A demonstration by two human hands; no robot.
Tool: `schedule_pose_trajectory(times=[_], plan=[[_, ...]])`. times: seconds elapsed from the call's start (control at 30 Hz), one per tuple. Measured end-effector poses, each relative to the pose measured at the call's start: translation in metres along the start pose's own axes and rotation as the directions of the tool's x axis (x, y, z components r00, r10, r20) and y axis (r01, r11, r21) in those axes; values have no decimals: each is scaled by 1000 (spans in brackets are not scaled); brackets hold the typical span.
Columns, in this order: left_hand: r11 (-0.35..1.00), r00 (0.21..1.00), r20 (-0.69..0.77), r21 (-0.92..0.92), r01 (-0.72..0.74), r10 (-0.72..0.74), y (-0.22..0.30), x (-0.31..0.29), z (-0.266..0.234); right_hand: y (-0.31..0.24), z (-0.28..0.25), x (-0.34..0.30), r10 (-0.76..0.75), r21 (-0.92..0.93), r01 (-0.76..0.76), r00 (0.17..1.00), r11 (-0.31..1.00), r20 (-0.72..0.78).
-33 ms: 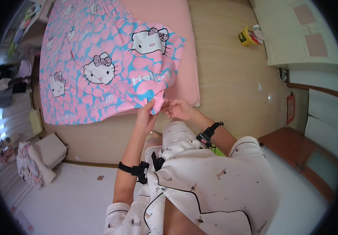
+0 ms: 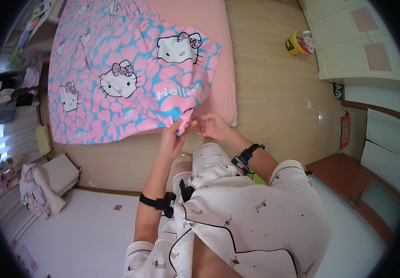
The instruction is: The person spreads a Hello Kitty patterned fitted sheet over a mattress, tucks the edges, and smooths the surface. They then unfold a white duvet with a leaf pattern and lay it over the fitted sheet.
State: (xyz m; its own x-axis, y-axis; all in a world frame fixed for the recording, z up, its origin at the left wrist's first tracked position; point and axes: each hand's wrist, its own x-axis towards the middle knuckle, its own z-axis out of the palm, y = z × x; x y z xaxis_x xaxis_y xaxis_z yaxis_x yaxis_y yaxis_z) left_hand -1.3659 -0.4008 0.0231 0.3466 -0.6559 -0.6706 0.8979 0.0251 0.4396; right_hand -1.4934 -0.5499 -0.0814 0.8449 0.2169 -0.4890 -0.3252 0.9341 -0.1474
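A pink and blue bedcover (image 2: 130, 113) with white cartoon cat heads lies spread over a pink mattress (image 2: 200, 18). Its near right corner is bunched between my hands. My left hand (image 2: 171, 139) is closed on that corner, thumb on top of the cloth. Just right of it, my right hand (image 2: 214, 128) has loosely bent fingers set apart, the tips close to the gathered corner. Whether those tips touch the cloth is too small to make out. Each forearm wears a black strap with a small device.
A yellow bucket (image 2: 296, 45) with cloth in it stands by a white cabinet (image 2: 348, 44) at the far right. At near right is a brown wooden piece of furniture (image 2: 334, 169). Bundled bedding (image 2: 35, 192) and clothes lie at left. The mattress edge is before my knees.
The view has shifted slightly. The bedcover corner between my hands looks more gathered, and my left fingers cover more of it. Both hands stay in nearly the same place.
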Motion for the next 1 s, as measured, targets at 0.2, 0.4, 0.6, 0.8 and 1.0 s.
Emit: schedule_pose_trajectory(times=[0.2,0.4,0.6,0.8,1.0], plan=[[1000,999,-37,-15,-14,13,-20,-46,40,-29,-40,55,-267,387,221,961,895,68],[987,984,-99,83,-137,145,-56,-90,43,-87,-68,88,-276,129,357,866,925,-416],[872,851,-355,-157,-463,388,-144,-107,7,-102,-51,-36,-293,-141,275,948,951,-125],[854,929,-232,-375,-359,289,-215,-87,45,-85,-23,-147,-146,-439,105,988,892,-59],[932,945,-198,-203,-301,262,-238,-68,114,-74,8,-187,163,-739,-110,987,665,0]])
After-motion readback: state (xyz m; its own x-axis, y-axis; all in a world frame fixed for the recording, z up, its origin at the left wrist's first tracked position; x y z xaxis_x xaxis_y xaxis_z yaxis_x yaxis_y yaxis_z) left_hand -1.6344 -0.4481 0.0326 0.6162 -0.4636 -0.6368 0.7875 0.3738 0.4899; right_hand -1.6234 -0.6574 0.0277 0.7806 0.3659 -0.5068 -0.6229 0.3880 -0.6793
